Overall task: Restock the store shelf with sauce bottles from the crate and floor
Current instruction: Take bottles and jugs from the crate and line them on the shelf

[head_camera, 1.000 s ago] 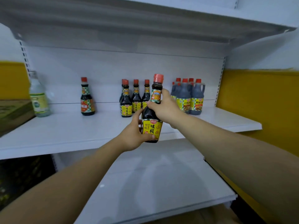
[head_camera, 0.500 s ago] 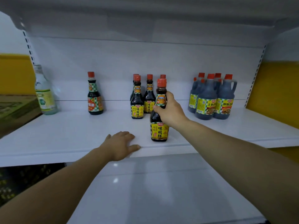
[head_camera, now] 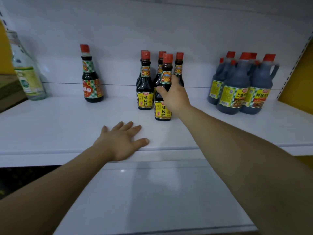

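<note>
**At centre: bottle [head_camera: 163,110] on shelf [head_camera: 50,129]**

Your right hand [head_camera: 174,97] grips the bottle, which stands upright just in front of the matching bottles [head_camera: 145,92]. Your left hand [head_camera: 122,143] lies flat, fingers spread, on the shelf's front edge.

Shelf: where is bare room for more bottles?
Free: between the red-label bottle and the yellow-label cluster; between that cluster and the jugs; the shelf front left of the left hand. Crowded: the cluster, where the right hand grips the front bottle.
</note>
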{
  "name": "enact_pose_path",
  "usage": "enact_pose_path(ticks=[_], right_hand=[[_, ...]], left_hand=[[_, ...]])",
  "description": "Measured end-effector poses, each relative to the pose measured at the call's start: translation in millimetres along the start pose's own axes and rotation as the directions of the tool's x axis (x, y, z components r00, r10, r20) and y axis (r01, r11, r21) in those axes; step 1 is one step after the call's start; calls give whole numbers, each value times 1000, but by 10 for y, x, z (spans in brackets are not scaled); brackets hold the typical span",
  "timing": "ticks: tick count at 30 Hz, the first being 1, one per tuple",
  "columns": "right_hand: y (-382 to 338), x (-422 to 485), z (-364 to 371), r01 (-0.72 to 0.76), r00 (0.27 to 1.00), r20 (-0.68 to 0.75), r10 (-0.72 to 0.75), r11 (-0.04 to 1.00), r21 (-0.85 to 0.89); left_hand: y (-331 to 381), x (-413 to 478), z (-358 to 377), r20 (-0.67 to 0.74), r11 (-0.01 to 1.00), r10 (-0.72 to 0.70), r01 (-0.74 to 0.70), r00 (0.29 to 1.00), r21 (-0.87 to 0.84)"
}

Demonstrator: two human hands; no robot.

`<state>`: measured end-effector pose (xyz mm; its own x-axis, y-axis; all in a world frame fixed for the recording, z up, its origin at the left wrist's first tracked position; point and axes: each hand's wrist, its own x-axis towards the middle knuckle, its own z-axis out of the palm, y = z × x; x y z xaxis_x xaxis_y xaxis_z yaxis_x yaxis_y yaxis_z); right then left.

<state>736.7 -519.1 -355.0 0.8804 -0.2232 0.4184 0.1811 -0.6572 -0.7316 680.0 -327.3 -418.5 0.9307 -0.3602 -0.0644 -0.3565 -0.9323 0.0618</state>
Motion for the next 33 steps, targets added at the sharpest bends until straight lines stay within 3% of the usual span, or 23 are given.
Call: enact_pose_path(ticks=[33], right_hand=[[426, 786, 455, -20, 1000, -9, 21, 991, 132]], left_hand=[[-7, -4, 25, -7, 998, -28, 27, 1000, -59]])
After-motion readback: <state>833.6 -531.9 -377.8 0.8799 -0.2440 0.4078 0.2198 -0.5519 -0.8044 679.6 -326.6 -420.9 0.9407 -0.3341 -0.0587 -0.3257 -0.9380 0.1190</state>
